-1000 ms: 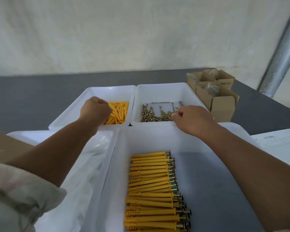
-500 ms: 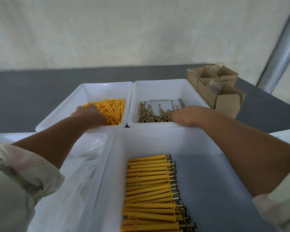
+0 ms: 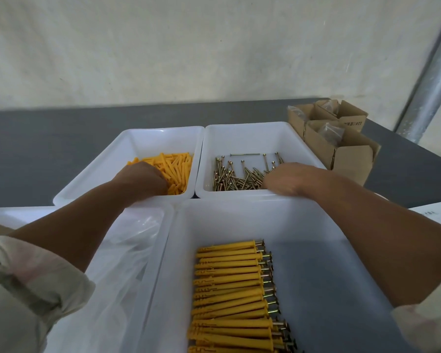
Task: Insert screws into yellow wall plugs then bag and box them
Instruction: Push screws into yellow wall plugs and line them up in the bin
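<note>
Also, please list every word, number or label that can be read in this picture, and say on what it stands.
Cardboard box, dark print on its front side: too small and blurred to read.
Paper sheet at the right edge: faint printed lines, too blurred to read.
No other text shows, so nothing can be quoted.

Soft even daylight, wide-angle edge distortion

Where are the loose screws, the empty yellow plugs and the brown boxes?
loose screws [image 3: 236, 175], head view, middle of the pile.
empty yellow plugs [image 3: 177, 169], head view, middle of the visible heap.
brown boxes [image 3: 351, 161], head view, front wall of the nearest box.
</note>
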The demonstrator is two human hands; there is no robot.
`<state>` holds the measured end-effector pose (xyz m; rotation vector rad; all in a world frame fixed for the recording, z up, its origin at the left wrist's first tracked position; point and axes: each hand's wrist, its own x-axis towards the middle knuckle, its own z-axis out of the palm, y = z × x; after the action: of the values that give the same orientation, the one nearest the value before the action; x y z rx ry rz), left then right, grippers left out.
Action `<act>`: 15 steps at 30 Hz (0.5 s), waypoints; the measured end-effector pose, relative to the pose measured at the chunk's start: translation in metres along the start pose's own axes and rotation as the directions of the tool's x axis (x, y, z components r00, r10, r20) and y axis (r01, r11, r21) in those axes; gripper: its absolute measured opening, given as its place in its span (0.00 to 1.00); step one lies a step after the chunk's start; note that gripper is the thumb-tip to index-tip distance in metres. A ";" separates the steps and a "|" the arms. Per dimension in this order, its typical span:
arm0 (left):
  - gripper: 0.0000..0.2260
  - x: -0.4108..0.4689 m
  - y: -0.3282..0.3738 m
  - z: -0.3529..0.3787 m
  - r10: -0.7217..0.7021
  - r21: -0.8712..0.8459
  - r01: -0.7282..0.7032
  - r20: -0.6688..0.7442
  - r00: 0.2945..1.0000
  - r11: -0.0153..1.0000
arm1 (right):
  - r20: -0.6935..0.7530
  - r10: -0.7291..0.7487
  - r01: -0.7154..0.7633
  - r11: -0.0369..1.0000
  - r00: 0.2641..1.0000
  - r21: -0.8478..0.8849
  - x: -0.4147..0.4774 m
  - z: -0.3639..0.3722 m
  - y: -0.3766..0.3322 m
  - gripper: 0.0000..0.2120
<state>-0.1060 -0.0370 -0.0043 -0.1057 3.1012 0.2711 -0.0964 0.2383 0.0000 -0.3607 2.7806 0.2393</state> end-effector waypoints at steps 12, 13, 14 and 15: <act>0.07 -0.012 -0.002 -0.003 0.040 -0.467 -0.080 -0.094 0.995 0.881 | -0.020 -0.043 0.045 0.995 0.999 0.087 -0.002 0.000 0.003 0.15; 0.06 -0.013 -0.003 -0.003 0.040 -0.478 -0.092 -0.118 0.992 0.873 | -0.026 -0.050 0.052 0.995 0.998 0.082 -0.001 0.000 0.004 0.15; 0.05 -0.015 -0.004 -0.002 0.037 -0.491 -0.104 -0.144 0.989 0.865 | -0.027 -0.048 0.050 0.995 0.998 0.084 -0.002 0.000 0.003 0.15; 0.06 -0.016 -0.004 -0.001 0.038 -0.509 -0.121 -0.170 0.985 0.852 | -0.021 -0.047 0.048 0.995 0.999 0.088 -0.003 0.000 0.003 0.15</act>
<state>-0.0896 -0.0404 -0.0034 -0.0051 3.0859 1.1536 -0.0946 0.2419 0.0016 -0.4086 2.7863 0.1020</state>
